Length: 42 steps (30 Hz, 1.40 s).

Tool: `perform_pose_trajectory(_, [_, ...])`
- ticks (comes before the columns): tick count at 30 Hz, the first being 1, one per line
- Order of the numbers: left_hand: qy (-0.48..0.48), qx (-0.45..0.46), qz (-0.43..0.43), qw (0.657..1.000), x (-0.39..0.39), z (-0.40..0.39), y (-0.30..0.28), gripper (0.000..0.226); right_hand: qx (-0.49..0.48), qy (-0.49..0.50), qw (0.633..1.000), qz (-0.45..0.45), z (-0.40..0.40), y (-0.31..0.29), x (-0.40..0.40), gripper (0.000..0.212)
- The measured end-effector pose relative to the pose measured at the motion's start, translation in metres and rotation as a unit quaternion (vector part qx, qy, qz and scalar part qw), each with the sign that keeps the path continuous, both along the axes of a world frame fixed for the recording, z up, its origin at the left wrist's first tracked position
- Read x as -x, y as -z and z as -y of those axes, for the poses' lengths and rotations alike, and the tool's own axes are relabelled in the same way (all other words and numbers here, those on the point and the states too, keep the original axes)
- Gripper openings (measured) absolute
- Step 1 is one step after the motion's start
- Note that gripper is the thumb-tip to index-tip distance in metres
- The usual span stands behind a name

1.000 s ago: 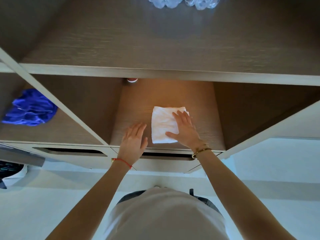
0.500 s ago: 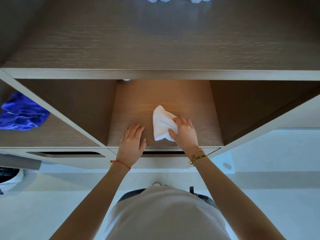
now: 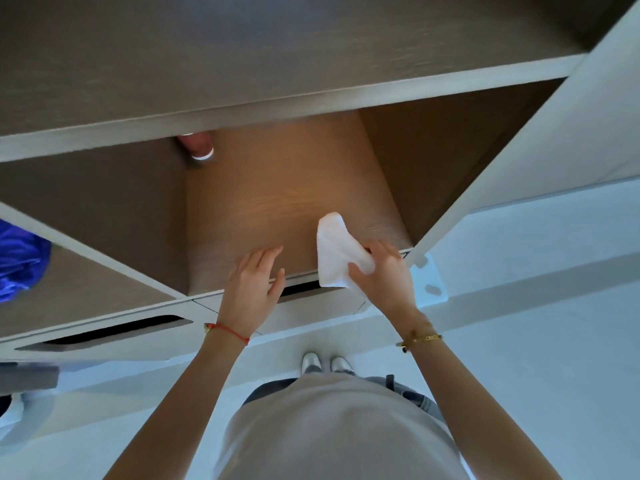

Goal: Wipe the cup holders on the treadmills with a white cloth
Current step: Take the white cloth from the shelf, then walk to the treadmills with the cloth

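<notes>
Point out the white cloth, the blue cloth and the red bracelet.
white cloth (image 3: 334, 247), head view, on its upper fold.
blue cloth (image 3: 20, 263), head view, on its bunched middle.
red bracelet (image 3: 230, 330), head view, on the cord.

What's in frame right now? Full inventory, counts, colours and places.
white folded cloth: 1, white, front right of the lit middle compartment, held up off the shelf
brown wooden shelf unit: 1, brown with pale edges, fills the upper frame
small red-brown cylinder with white band: 1, back left corner of the middle compartment
crumpled blue cloth: 1, blue, left compartment, cut by the frame edge
pale shoes: 2, light, on the floor below the shelf
red string bracelet: 1, left wrist
gold bracelet: 1, right wrist
left hand: fingers straight, resting on the shelf's front edge
right hand: fingers pinching the cloth
</notes>
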State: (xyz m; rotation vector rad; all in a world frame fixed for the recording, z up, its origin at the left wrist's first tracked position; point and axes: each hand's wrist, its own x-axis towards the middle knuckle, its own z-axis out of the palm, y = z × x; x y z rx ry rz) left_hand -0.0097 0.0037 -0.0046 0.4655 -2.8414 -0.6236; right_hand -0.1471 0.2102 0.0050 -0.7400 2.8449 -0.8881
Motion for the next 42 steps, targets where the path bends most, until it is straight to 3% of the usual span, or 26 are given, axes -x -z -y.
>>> perform_pose_trajectory(11, [0.190,-0.042,-0.006,0.981,0.016,-0.072,-0.028,0.034,0.036,0.208,0.977,0.002,-0.126,-0.026,-0.074,0.024])
perform_pose_trajectory(20, [0.357,-0.032,-0.015,0.934,0.032,-0.202,-0.045,0.034,0.056,0.367,0.928,-0.007,-0.261,-0.031,-0.153,0.021])
perform_pose_trajectory(32, [0.549,-0.066,-0.023,0.833,0.004,-0.495,-0.043,0.032,0.035,0.569,0.822,-0.015,-0.496,-0.035,-0.307,0.023])
perform_pose_trajectory(42, [0.694,-0.041,-0.002,0.719,-0.006,-0.688,-0.042,0.031,0.071,0.722,0.688,-0.011,-0.618,-0.027,-0.387,0.022])
